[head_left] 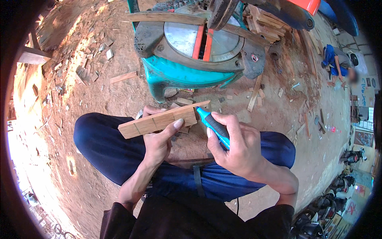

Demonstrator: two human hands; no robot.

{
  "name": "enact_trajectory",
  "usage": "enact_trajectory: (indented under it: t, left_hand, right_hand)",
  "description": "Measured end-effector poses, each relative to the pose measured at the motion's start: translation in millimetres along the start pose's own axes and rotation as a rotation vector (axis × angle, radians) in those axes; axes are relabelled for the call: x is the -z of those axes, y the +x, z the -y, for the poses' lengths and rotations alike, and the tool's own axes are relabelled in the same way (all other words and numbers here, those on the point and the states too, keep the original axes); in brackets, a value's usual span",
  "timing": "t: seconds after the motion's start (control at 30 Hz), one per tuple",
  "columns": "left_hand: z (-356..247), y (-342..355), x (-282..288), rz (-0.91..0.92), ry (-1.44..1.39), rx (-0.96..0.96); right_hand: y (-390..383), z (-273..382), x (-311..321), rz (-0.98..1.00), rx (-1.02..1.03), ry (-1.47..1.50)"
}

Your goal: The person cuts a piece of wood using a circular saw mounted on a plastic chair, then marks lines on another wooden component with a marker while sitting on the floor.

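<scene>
My left hand grips a short wooden board, thumb on its front face, fingers behind; the board tilts up to the right and has several dark lines across it. My right hand is closed around a blue-and-black marker, its tip at or very close to the board's right end; I cannot tell whether it touches. Both hands are over my crossed legs in dark blue trousers. Just beyond them stands a teal saw with a metal round table, orange inserts and a long wooden strip lying across it.
Wood offcuts lie scattered on the dirt floor around me. A stack of planks sits behind the saw. Another person in blue crouches at the upper right. Parked motorbikes line the lower right; a wooden beam juts in upper left.
</scene>
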State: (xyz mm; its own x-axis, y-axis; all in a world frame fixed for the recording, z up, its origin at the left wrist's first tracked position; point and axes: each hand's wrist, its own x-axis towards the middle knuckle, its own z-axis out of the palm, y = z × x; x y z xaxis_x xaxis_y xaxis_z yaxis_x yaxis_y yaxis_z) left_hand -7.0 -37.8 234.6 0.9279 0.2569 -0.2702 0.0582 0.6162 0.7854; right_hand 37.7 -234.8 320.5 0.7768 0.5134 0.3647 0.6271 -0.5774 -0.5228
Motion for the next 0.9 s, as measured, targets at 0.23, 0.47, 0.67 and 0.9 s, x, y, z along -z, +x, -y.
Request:
enact_trajectory:
  t: [0.23, 0.47, 0.67, 0.9]
  left_hand:
    - [1, 0, 1, -0.006, 0.006, 0.010]
    - [0, -1, -2, -0.010, 0.040, -0.008]
    - [-3, -2, -5, -0.021, 0.027, 0.007]
    - [-4, 2, -1, -0.043, -0.049, 0.009]
  right_hand:
    - [0, 1, 2, 0.044, -0.011, -0.007]
    - [-1, 2, 0, 0.039, 0.006, -0.008]
    - [1, 11, -4, 0.066, -0.008, -0.137]
    - [4, 19, 2, 0.129, -0.010, -0.149]
